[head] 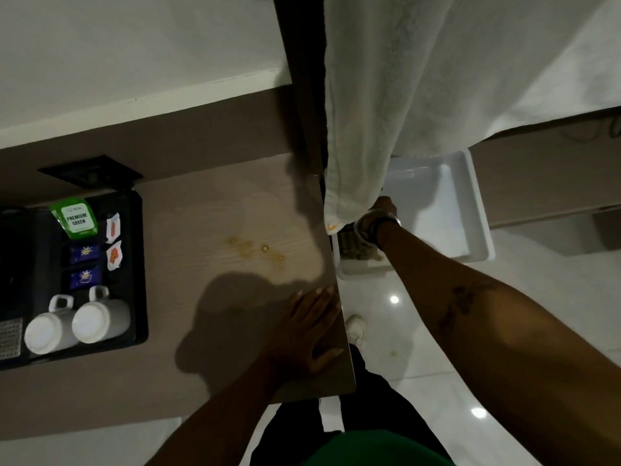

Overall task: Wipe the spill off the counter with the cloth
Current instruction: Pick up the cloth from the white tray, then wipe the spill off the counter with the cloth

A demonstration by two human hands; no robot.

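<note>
Left hand (pixel 309 327) flat on wooden counter (pixel 208 210), spill (pixel 257 252) ahead.

Prob hotel rm: tray (pixel 139 264) w/ tea sachets (pixel 74 218) & upturned mugs (pixel 100 319), hanging towel (pixel 369 129).

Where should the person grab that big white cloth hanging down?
Grip the white cloth at its lower hanging end, coming from the right, where the right hand already reaches. It hangs loose beside the counter edge, so that bunched bottom part is nearest and easy to pinch.
</note>
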